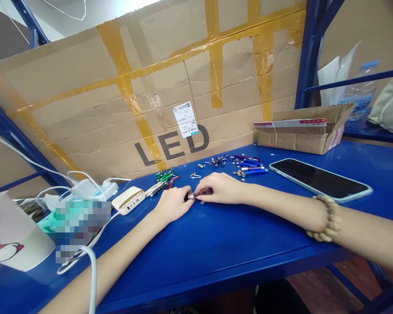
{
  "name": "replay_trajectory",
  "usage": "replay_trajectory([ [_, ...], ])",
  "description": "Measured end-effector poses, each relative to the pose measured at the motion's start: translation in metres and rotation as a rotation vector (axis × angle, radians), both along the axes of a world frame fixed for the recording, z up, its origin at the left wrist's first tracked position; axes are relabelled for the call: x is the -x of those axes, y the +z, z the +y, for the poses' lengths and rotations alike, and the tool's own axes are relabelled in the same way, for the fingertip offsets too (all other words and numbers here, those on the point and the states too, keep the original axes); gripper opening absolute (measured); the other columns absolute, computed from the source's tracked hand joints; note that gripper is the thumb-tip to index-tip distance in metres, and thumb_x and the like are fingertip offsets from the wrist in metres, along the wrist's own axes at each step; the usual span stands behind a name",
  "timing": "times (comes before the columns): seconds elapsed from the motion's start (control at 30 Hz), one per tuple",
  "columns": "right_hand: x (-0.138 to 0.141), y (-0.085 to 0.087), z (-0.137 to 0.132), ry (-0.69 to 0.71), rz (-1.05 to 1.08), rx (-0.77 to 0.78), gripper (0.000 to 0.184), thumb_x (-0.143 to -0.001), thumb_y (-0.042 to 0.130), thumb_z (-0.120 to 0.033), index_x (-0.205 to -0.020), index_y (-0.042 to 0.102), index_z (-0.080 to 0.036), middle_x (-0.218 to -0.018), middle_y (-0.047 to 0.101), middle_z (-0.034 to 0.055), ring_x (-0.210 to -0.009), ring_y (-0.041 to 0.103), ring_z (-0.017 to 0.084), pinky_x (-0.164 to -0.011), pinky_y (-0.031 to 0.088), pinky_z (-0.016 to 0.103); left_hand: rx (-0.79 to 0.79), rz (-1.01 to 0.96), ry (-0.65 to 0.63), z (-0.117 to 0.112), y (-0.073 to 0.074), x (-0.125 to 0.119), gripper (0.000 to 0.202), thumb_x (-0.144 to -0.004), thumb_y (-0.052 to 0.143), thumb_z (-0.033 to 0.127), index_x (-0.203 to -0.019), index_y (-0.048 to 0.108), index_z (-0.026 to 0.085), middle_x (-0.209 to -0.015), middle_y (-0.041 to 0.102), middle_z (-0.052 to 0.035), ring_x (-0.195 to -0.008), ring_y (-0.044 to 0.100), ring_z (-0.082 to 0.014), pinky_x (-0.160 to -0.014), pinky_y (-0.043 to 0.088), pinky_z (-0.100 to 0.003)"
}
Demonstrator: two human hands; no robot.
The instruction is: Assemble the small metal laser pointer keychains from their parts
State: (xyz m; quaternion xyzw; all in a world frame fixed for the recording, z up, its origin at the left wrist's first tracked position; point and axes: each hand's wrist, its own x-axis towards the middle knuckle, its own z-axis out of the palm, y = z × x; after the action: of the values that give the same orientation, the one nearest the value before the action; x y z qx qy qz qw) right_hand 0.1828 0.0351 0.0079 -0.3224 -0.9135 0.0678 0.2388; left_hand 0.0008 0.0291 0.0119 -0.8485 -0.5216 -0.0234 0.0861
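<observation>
Pinching a tiny silver-and-black metal tube [191, 196], the left hand [173, 203] and right hand [222, 188] meet just above the shiny blue metal desk [196, 244]. The fingers [199, 192] of both hands are clamped on the tube. Past the hands lie thin blue and purple metal tubes [250, 166] and round silver button batteries [239, 174]. A white power bank [128, 200] sits near the left hand.

Head camera on the air, right above the blue metal shelf [216, 248], looking forward and down, close on the left hand [173, 203] and right hand [221, 187].
</observation>
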Motion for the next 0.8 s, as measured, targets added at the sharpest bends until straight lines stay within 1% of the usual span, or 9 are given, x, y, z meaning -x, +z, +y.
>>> replay_trajectory([
  [0.4, -0.0004, -0.001, 0.0003, -0.004, -0.022, -0.016, 0.023, -0.077, 0.052, -0.026, -0.093, 0.068, -0.023, -0.086, 0.067, 0.0007, -0.073, 0.059, 0.01, -0.06, 0.039, 0.02, -0.008, -0.003, -0.003, 0.0029, -0.0021, 0.0015, 0.019, -0.081, 0.037, 0.033, -0.077, 0.052, 0.022, -0.071, 0.065, -0.0011, -0.073, 0.062, -0.021, -0.058, 0.038, -0.026],
  [0.6, 0.0001, 0.0008, -0.0012, -0.008, -0.034, -0.015, 0.024, -0.079, 0.05, -0.028, -0.093, 0.068, -0.022, -0.088, 0.068, 0.0011, -0.074, 0.06, 0.011, -0.06, 0.039, 0.02, -0.016, 0.006, -0.007, 0.0029, -0.0022, 0.0011, 0.022, -0.081, 0.035, 0.034, -0.078, 0.053, 0.022, -0.072, 0.065, -0.0016, -0.075, 0.061, -0.0223, -0.056, 0.038, -0.026],
  [0.8, -0.0006, 0.0014, -0.0011, -0.001, -0.049, -0.005, 0.024, -0.079, 0.05, -0.028, -0.093, 0.068, -0.022, -0.087, 0.067, 0.0006, -0.073, 0.059, 0.011, -0.06, 0.038, 0.021, -0.028, 0.0, -0.016, 0.0042, -0.0029, 0.0021, 0.023, -0.08, 0.034, 0.035, -0.077, 0.054, 0.023, -0.07, 0.064, -0.0015, -0.073, 0.061, -0.0229, -0.055, 0.037, -0.027],
])
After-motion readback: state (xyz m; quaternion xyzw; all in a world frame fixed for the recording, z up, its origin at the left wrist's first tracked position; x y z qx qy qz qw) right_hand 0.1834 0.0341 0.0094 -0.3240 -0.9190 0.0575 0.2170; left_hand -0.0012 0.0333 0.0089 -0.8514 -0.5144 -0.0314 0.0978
